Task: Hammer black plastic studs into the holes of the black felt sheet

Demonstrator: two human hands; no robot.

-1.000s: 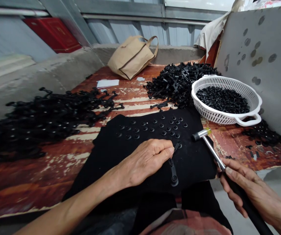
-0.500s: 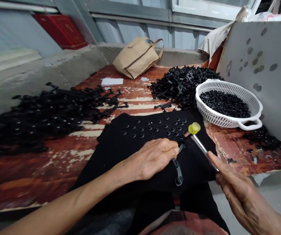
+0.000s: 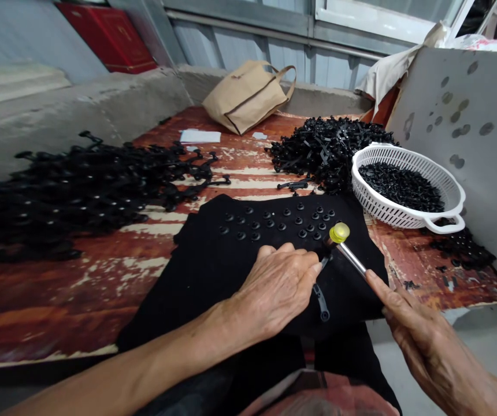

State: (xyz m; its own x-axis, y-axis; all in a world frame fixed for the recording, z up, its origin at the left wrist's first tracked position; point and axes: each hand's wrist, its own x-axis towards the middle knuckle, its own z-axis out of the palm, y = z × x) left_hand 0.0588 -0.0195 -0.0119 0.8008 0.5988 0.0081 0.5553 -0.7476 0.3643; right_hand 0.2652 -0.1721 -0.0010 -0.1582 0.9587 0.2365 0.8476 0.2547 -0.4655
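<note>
My left hand [image 3: 281, 283] is closed around the middle of a curved black plastic part [image 3: 321, 303], whose round lower end sticks out below the fingers. My right hand [image 3: 408, 315] grips the metal handle of a small hammer [image 3: 351, 257]. Its yellow head [image 3: 339, 232] is at the upper end of the black part, just beyond my left fingertips; whether they touch I cannot tell. Under both lies a black cloth [image 3: 222, 277]. Several small round black pieces [image 3: 282, 226] stand in loose rows on the cloth, beyond my left hand.
A heap of black plastic parts [image 3: 79, 196] lies at the left, another heap [image 3: 322, 144] at the back. A white basket [image 3: 460, 199] of small black pieces stands on the right, near a grey panel [image 3: 469, 138]. A tan bag [image 3: 248, 95] and white paper [image 3: 200, 136] lie behind.
The hammer's head has shifted slightly left and down towards the part. My left hand still holds the part, now turned so that less of its lower end shows. The view has shifted a little.
</note>
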